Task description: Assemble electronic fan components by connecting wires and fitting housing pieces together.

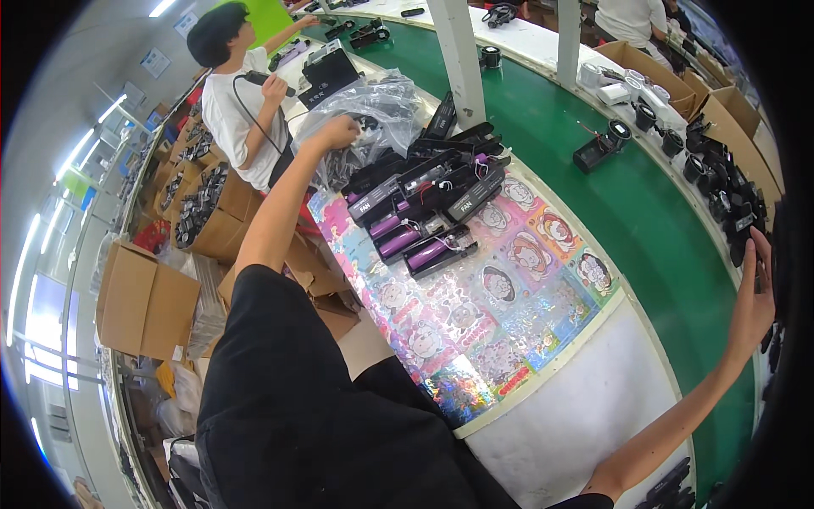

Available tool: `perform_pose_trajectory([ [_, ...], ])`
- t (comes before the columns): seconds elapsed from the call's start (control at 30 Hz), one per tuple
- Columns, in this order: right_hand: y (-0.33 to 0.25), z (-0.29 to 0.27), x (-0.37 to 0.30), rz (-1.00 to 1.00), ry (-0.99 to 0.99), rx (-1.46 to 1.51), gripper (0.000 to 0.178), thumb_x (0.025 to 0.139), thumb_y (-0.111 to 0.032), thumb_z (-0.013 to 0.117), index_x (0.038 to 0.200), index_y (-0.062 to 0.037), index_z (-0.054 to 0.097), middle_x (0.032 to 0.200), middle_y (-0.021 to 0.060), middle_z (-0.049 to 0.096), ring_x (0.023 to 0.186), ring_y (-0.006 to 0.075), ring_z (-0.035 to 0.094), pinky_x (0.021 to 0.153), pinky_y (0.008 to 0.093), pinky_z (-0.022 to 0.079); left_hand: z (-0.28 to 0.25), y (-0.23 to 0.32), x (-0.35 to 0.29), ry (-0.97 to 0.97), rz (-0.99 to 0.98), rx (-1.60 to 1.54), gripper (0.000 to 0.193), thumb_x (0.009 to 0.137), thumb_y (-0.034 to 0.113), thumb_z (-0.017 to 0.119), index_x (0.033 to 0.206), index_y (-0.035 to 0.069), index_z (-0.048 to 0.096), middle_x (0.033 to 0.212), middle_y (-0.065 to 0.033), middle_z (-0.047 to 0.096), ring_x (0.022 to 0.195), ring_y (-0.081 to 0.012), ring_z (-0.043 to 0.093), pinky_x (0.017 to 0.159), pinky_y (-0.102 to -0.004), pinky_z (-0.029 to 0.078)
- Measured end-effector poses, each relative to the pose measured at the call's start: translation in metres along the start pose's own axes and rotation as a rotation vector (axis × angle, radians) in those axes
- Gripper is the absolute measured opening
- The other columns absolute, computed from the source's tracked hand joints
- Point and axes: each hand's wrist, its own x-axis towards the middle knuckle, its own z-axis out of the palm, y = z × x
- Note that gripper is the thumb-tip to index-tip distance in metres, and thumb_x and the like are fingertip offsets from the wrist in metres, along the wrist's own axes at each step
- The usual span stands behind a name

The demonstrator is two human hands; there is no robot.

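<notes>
My left hand (339, 133) reaches to the clear plastic bag (392, 106), its fingers curled down among small dark parts in the bag. What they pinch, if anything, is hidden. Just beside the bag lies a heap of black fan housings (373, 197), several with purple battery cells (398, 242) and thin wires showing. Far to the right, across the green belt, my right hand (753, 301) has its fingers stretched out against a pile of black fan parts (736, 204). Its fingertips meet the dark pieces near the picture's rim.
A table with a cartoon-sticker cover (526, 254) lies before me, alongside the green conveyor belt (627, 212). One black fan unit (604, 146) sits on the belt. A white post (462, 64) rises between. At left, a co-worker (242, 93) holds a corded tool near cardboard boxes (148, 297).
</notes>
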Motion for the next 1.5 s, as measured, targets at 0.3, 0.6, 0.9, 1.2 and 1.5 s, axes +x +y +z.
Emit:
perform_pose_trajectory([
  [0.3,0.015,0.006,0.003,-0.073,-0.070,0.078,0.028,0.095,-0.020,0.049,0.114,-0.0031,0.059,0.111,0.0023,0.060,0.103,0.0119,0.055,0.093,0.0254,0.040,-0.048,0.035,0.001,-0.400,-0.392,-0.208,0.024,0.070,0.010,0.057,0.088,-0.003,0.066,0.075,-0.0171,0.067,0.062,-0.0281,0.066,0.051,-0.0337,0.051],
  [0.6,0.011,0.005,0.000,-0.112,-0.070,-0.045,0.026,0.094,-0.022,0.051,0.112,-0.0065,0.060,0.109,0.0024,0.061,0.102,0.0113,0.054,0.093,0.0248,0.038,-0.010,0.006,0.010,-0.152,-0.187,0.362,0.032,0.061,0.030,0.071,0.076,0.002,0.069,0.078,-0.0183,0.067,0.070,-0.0304,0.064,0.062,-0.0379,0.050],
  [0.9,0.007,-0.005,0.000,-0.066,-0.069,-0.035,0.027,0.094,-0.025,0.051,0.112,-0.0070,0.060,0.110,-0.0002,0.060,0.102,0.0100,0.054,0.092,0.0240,0.038,-0.010,-0.029,0.021,-0.261,-0.187,0.119,0.020,0.065,0.017,0.066,0.082,0.007,0.072,0.077,-0.0099,0.069,0.070,-0.0213,0.064,0.065,-0.0323,0.050],
  [1.2,0.005,-0.013,0.002,-0.141,-0.027,-0.034,0.022,0.093,-0.018,0.052,0.109,-0.0052,0.061,0.106,0.0009,0.061,0.097,0.0100,0.056,0.088,0.0233,0.040,-0.049,0.009,0.012,-0.106,-0.148,-0.029,0.030,0.072,0.018,0.061,0.099,0.010,0.069,0.087,-0.0098,0.069,0.078,-0.0216,0.066,0.071,-0.0316,0.050],
  [1.5,-0.016,-0.008,-0.013,-0.041,-0.064,0.067,0.023,0.092,-0.018,0.054,0.107,-0.0029,0.061,0.108,0.0023,0.061,0.098,0.0100,0.055,0.089,0.0227,0.039,-0.114,0.083,-0.015,-0.231,0.126,-0.199,0.020,0.077,0.010,0.058,0.092,0.002,0.068,0.069,-0.0025,0.061,0.059,-0.0107,0.053,0.054,-0.0253,0.045],
])
